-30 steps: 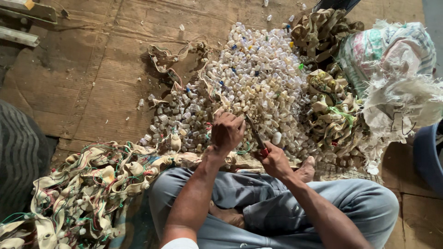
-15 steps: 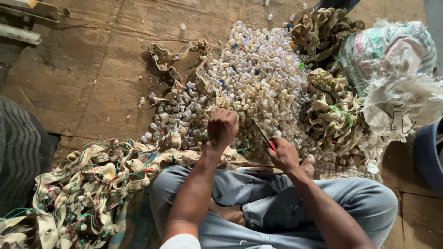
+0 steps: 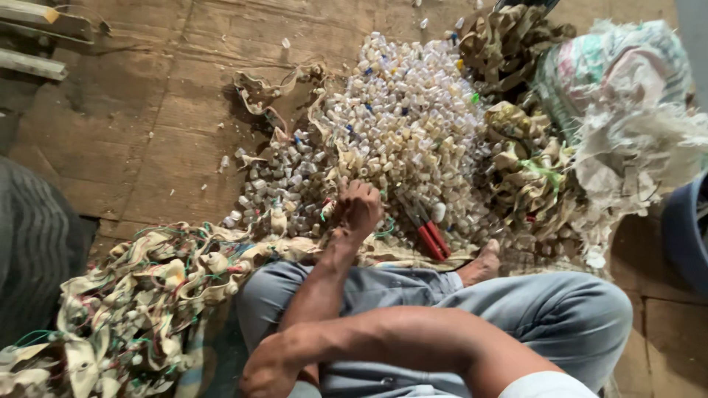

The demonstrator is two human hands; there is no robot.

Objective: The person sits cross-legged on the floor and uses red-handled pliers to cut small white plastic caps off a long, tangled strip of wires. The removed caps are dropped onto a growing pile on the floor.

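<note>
Now left hand (image 3: 359, 208) fisted amid caps (image 3: 413, 110).

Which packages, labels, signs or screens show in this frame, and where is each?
Crumpled woven plastic sack: upper right, beside the pile of small white cylindrical caps; whitish with faded green and pink patches, edge frayed.
No signs, screens or separate labels show.

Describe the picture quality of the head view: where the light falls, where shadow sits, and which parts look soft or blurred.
Head view: soft, even light on the heap of small whitish plastic caps, no hard glare; deep shadow over the dark striped mat at the frame's left edge; the near right hand and forearm look soft and slightly blurred, while the left hand and red-handled pliers read clearer; the frayed pale woven sack is brightest.
</note>
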